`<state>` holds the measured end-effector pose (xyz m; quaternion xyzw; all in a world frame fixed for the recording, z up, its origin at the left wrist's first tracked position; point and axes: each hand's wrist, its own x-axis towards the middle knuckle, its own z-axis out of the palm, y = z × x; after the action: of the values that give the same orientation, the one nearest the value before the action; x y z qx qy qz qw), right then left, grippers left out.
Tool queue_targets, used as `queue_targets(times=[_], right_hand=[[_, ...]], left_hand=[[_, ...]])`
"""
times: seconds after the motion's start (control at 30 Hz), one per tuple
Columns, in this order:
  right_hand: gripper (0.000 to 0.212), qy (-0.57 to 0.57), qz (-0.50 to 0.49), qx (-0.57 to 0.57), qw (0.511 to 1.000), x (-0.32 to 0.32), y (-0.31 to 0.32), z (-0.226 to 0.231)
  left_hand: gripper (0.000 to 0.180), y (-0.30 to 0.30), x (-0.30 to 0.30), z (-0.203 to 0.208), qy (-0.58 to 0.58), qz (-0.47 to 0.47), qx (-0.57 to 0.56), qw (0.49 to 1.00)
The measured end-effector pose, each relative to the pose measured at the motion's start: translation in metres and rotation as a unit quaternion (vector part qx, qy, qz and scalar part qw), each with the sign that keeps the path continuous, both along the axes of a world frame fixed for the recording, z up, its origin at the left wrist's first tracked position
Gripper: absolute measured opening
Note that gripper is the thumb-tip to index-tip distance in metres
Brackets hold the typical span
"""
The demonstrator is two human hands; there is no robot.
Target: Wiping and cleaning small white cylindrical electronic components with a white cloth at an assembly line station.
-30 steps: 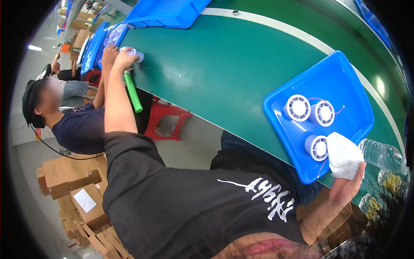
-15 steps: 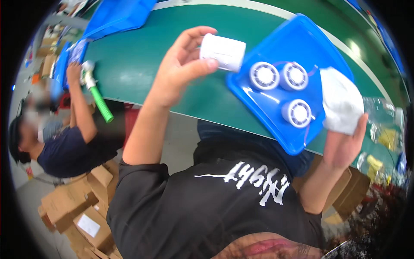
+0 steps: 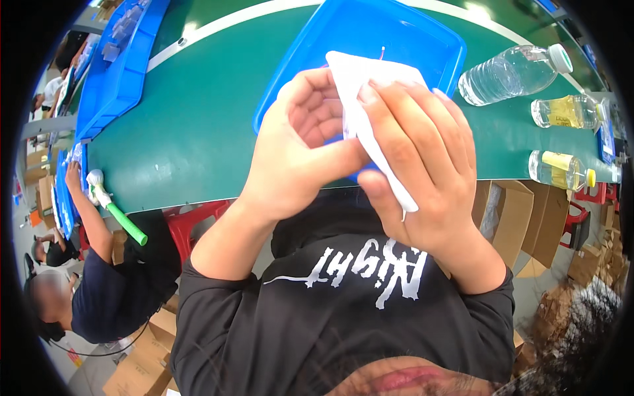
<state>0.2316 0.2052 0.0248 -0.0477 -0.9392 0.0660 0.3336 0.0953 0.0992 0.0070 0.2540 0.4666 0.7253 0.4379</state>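
My left hand (image 3: 290, 155) is curled with its thumb and fingers closed around the white plastic cylinder, which now sits out of sight behind a white cloth (image 3: 347, 82). My right hand (image 3: 426, 148) presses that cloth against the cylinder, fingers laid over its outer side and thumb below. Both hands are raised in front of a blue tray (image 3: 432, 43). The round white fan-like parts seen in the tray earlier are hidden behind my hands and the cloth; only a thin wire end (image 3: 382, 53) shows above the cloth.
A large clear bottle (image 3: 508, 76) and two smaller ones, one with a yellow cap (image 3: 561, 168), lie right of the tray. At left are a blue bin (image 3: 122, 79) and a green-handled tool (image 3: 122, 218) beside a co-worker (image 3: 119, 284). An opened cardboard box (image 3: 512, 211) stands below the table edge.
My hands have come together: the right has brought the cloth from the tray's right side over to the cylinder in my left. The view has shifted, so the tray sits further left.
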Motion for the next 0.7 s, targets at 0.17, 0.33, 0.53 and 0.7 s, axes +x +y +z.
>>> queue_targets(times=[0.17,0.33,0.53,0.7], right_hand=[[0.066,-0.013,0.028,-0.102,0.994,0.005,0.004,0.006],[0.054,-0.082,0.108,-0.282,0.95,0.008,0.016,0.005],[0.05,-0.092,0.14,-0.533,0.829,0.012,0.018,0.009],[0.068,-0.263,0.164,-0.711,0.631,0.012,0.031,0.003]], left_hand=[[0.065,-0.003,0.007,0.007,0.079,-0.041,0.009,0.996],[0.063,-0.009,0.002,-0.007,0.334,-0.052,0.039,0.94],[0.061,-0.012,-0.006,-0.001,0.539,-0.074,0.088,0.834],[0.057,-0.007,-0.011,0.012,0.536,-0.152,0.148,0.817]])
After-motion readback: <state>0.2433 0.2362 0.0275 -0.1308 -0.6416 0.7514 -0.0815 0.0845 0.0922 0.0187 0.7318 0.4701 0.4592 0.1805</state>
